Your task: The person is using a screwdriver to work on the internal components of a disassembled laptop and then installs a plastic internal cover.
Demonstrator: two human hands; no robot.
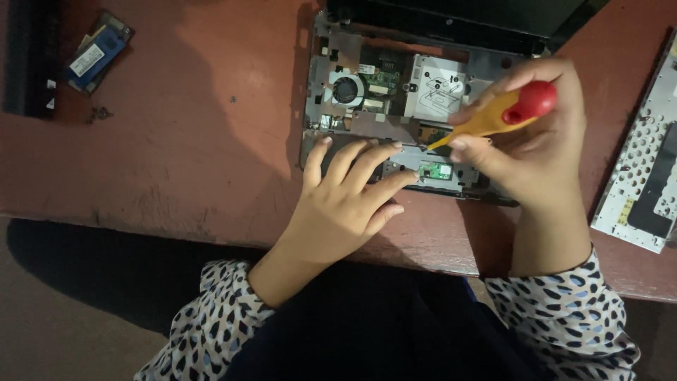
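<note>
An opened small laptop chassis (321, 63) lies on the reddish table, its fan (345, 90), boards and a metal drive cover (437, 88) exposed. My left hand (345, 201) rests flat on the chassis's near edge, fingers spread and pointing toward a small green board (437, 170). My right hand (539, 152) grips a screwdriver with a yellow shaft and red cap (511, 111). Its tip touches the chassis just above the green board.
A blue memory module (95, 55) and a few tiny screws (99, 113) lie at the far left beside a dark object (28, 56). A perforated metal plate (642, 183) sits at the right edge. The table's near edge (176, 229) runs below my hands.
</note>
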